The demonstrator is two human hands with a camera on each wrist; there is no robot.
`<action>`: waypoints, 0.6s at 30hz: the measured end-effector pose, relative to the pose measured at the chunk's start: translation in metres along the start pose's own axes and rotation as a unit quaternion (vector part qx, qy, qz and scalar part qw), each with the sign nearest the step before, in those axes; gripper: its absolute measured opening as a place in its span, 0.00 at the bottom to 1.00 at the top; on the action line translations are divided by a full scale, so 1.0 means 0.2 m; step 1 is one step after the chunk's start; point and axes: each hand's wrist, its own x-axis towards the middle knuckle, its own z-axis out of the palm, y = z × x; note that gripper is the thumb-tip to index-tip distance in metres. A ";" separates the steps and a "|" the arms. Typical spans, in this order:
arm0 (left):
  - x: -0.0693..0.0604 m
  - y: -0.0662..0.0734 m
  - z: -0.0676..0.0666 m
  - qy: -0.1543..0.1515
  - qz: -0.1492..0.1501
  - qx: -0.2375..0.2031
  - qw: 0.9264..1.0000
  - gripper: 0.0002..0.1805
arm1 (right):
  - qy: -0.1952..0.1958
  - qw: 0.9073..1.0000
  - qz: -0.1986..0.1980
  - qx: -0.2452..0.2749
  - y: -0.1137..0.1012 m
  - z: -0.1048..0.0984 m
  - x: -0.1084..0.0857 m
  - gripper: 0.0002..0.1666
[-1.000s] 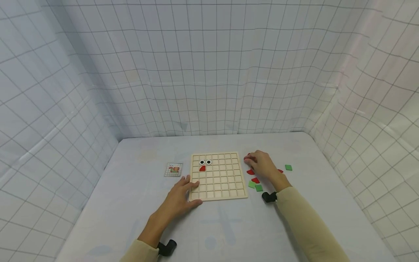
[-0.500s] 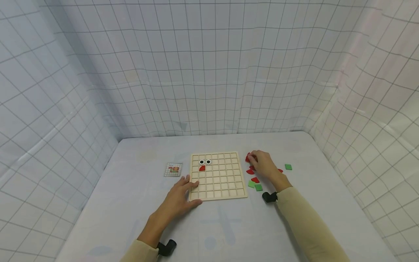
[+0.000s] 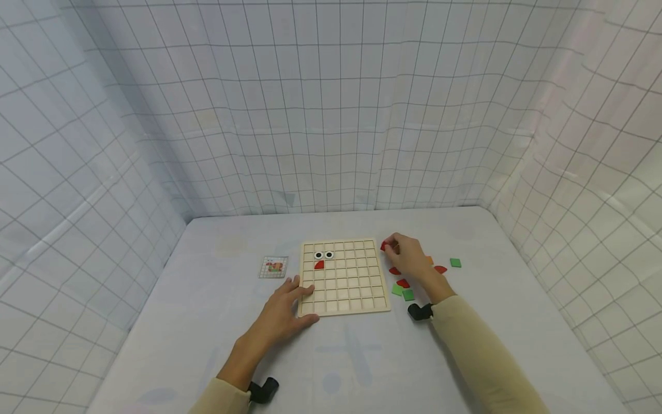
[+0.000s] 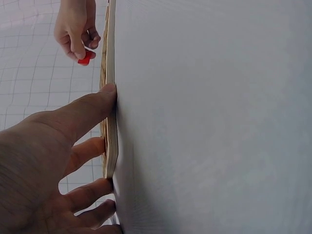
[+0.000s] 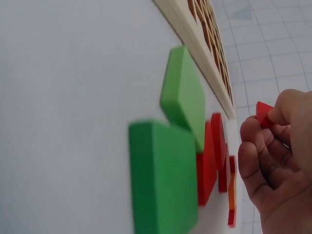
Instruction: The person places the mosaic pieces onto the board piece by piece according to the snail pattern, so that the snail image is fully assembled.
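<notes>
My right hand (image 3: 411, 259) pinches a small red tile (image 5: 263, 113) between thumb and fingertips, held just off the right edge of a wooden grid board (image 3: 343, 284). My left hand (image 3: 279, 313) rests at the board's near left corner. Its fingers are spread, with the thumb (image 4: 100, 105) against the front edge and other fingers along the left side. On the board sit two round eye tiles (image 3: 329, 255) side by side. Under the left one lies a red quarter-circle tile (image 3: 319, 265).
Left of the board lies a picture card (image 3: 273, 267) with a coloured figure on a grid. Right of it are several loose red tiles (image 3: 440, 269), an orange piece (image 3: 430, 260), a light green tile (image 5: 185, 92) and darker green tiles (image 3: 455, 263). Gridded white curtains (image 3: 331, 115) surround the table.
My right hand has picked up the red tile from the loose pieces and shifted slightly left and away with it, uncovering an orange piece. The left hand stays in place.
</notes>
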 end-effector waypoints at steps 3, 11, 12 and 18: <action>0.00 0.00 0.00 -0.001 0.000 0.001 1.000 0.40 | -0.006 1.000 -0.018 0.005 -0.03 0.02 0.01 0.12; 0.00 0.00 0.00 -0.002 -0.004 0.007 1.000 0.41 | -0.022 0.999 -0.037 0.027 -0.13 0.10 0.03 0.11; 0.00 0.00 0.00 -0.003 -0.005 0.007 1.000 0.41 | -0.026 0.998 -0.038 0.031 -0.14 0.11 0.03 0.11; 0.00 0.00 0.00 -0.004 -0.010 0.009 1.000 0.40 | -0.048 0.997 -0.053 0.042 -0.22 0.18 0.05 0.09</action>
